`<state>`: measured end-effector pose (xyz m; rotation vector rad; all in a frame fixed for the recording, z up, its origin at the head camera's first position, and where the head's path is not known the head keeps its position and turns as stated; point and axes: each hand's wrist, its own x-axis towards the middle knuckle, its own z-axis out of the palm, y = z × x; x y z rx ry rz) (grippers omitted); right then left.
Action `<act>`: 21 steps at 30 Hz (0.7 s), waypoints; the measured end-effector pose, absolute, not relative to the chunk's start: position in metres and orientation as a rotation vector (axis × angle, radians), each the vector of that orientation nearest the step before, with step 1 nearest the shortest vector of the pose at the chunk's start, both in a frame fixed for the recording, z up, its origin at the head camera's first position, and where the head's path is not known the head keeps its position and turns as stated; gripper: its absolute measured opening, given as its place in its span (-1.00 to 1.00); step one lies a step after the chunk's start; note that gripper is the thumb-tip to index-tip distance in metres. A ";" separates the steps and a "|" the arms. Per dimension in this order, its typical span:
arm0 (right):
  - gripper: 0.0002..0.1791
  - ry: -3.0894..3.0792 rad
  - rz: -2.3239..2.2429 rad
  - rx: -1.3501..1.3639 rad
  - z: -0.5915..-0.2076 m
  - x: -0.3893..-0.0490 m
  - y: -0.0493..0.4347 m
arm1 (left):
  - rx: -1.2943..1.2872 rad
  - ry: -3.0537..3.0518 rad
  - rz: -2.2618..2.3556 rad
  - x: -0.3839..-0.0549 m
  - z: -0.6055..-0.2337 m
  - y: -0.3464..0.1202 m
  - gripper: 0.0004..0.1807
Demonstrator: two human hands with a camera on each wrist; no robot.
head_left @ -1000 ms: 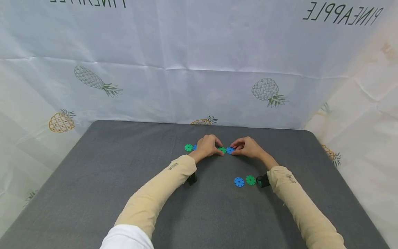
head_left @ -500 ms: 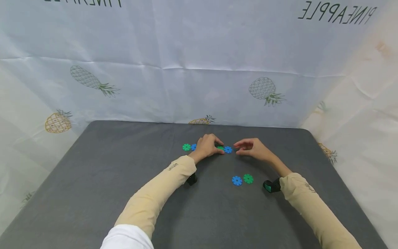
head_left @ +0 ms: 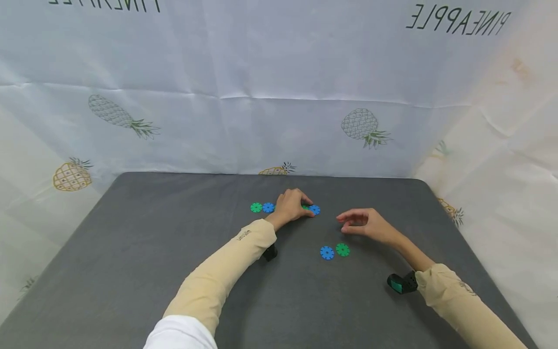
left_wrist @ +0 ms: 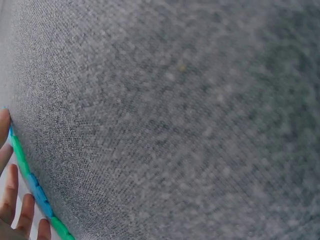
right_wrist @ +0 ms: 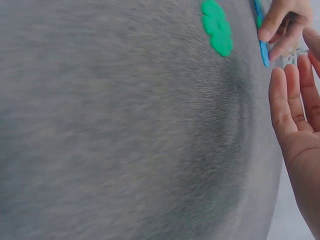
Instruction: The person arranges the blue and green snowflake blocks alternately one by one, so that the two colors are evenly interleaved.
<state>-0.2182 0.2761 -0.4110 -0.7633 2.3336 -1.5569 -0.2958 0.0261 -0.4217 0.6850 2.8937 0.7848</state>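
Note:
A row of notched plastic interlocking discs, green and blue by turns, lies near the table's far side. My left hand [head_left: 289, 206] covers its middle, thumb and forefinger pinching a green disc [head_left: 305, 207] beside the blue end disc [head_left: 315, 210]. At the row's left end show a green disc [head_left: 256, 207] and a blue disc [head_left: 268, 207]. My right hand [head_left: 369, 225] is above the table, holding nothing, with its fingers loosely bent. Nearer me lie a loose blue disc [head_left: 327, 252] and a loose green disc [head_left: 342, 249], left of and below that hand.
The grey table [head_left: 144, 252] has a pineapple-print curtain [head_left: 244, 131] hanging behind it and at both sides. Black wrist cameras [head_left: 402, 283] sit under both forearms, close above the cloth.
My right hand has let go of the blue end disc and moved right and nearer me. My left hand stays at the row. The head view has shifted slightly.

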 end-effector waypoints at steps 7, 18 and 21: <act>-0.62 2.223 -1.559 -0.867 -0.417 -0.204 0.279 | 0.697 2.903 0.782 -0.298 -0.426 0.024 -0.67; -0.64 2.173 -1.497 -0.878 -0.427 -0.196 0.289 | 0.676 2.880 0.821 -0.295 -0.422 0.028 -0.71; -0.63 2.186 -1.467 -0.883 -0.427 -0.195 0.288 | 0.663 2.883 0.815 -0.295 -0.421 0.029 -0.71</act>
